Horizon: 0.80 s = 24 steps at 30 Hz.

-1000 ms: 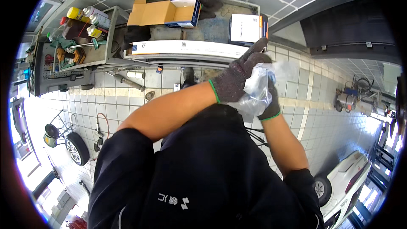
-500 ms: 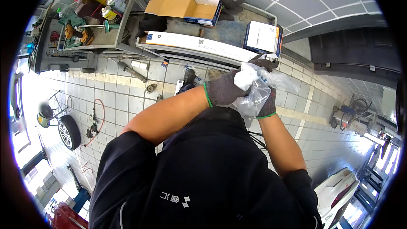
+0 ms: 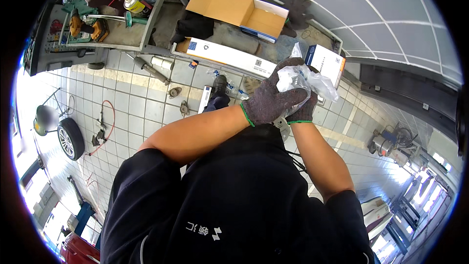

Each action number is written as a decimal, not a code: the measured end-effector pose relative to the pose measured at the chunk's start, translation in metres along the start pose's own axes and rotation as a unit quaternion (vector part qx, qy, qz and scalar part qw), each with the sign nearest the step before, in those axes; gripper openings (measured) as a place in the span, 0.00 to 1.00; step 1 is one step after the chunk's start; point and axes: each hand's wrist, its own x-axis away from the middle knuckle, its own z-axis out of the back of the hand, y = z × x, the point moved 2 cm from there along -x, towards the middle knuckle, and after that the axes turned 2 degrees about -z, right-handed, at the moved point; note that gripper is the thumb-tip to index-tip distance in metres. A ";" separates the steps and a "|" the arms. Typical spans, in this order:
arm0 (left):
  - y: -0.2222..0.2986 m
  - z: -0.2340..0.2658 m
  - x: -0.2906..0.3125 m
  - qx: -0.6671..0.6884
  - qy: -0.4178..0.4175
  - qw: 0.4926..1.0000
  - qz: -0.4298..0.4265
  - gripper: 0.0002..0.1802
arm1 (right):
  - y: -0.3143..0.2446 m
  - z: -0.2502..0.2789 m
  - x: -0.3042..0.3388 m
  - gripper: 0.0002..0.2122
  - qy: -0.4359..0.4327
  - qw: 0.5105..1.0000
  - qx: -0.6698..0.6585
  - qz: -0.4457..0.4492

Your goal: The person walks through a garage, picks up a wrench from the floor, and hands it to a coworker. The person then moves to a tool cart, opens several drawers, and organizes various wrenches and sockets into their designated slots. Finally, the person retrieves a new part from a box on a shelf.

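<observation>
A crumpled clear plastic bag (image 3: 293, 79) is held between my two gloved hands, in front of my chest near the bench edge. My left hand (image 3: 266, 101), in a dark grey knit glove with a green cuff, has its fingers and thumb closed around the bag from the left. My right hand (image 3: 303, 112), gloved the same way, grips it from below and behind; the bag and my left hand hide most of its fingers. Loose film sticks out to the right. What the bag contains, if anything, cannot be made out.
A long white box (image 3: 229, 57) lies along the front of the bench, with an open cardboard box (image 3: 229, 5) behind it. A white and blue box (image 3: 325, 63) stands at right. Spray cans (image 3: 138, 5) and a cordless drill (image 3: 95, 30) sit on the left cart. Metal parts (image 3: 174, 92) lie on the tiled floor.
My left hand has risen and its fingers now wrap over the bag. The white bulge near it is less visible, and the film has shifted. The bench appears lower and farther right in view.
</observation>
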 end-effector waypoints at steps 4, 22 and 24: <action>0.018 0.032 -0.006 0.011 0.037 0.999 -0.003 0.42 | -0.006 -0.032 -0.025 0.28 -0.021 0.999 0.025 -0.017; 0.017 0.118 -0.016 -0.019 0.115 0.990 -0.075 0.36 | -0.021 -0.131 -0.067 0.20 -0.015 0.970 -0.241 -0.043; 0.011 0.125 -0.015 -0.046 0.122 0.988 -0.085 0.36 | -0.007 -0.128 -0.070 0.24 -0.047 0.881 -0.454 -0.124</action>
